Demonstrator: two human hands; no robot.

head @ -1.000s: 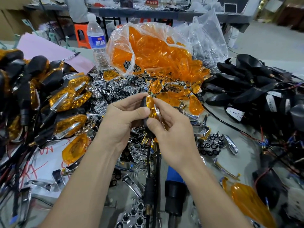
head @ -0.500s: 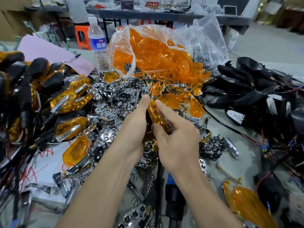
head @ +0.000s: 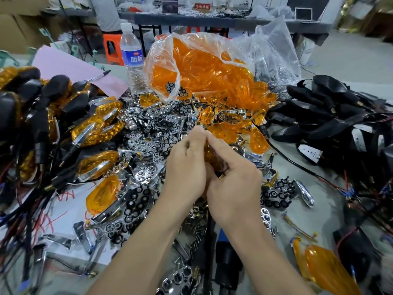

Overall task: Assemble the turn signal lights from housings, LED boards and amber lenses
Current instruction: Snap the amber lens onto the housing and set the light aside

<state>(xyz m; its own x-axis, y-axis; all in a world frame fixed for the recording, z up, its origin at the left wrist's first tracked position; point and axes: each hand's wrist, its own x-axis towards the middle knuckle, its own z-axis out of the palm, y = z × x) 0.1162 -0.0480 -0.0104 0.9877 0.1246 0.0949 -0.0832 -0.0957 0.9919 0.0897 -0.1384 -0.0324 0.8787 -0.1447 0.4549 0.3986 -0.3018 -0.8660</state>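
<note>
As I look down from my head, my left hand and right hand are pushed close together over the heap of parts. Both have fingers curled tight round one light. Only a thin bit of its orange lens shows between them. My left thumb tip meets my right first finger at the top. I cannot see the back of the light, as my hands hide it.

I think I am pressing the lens into place. To do it well, I should squeeze at the rim, not the middle, so the lens does not crack. I should push the same on both sides, so it sits flat and not crooked. A wire may be under my palms, so I should check it is not pinched in the seam.

Shiny boards lie near my hands. Behind them is the bag of lenses. Black housings are piled on my right, and done lights on my left. That left pile looks like the place for this one once it is closed up.
</note>
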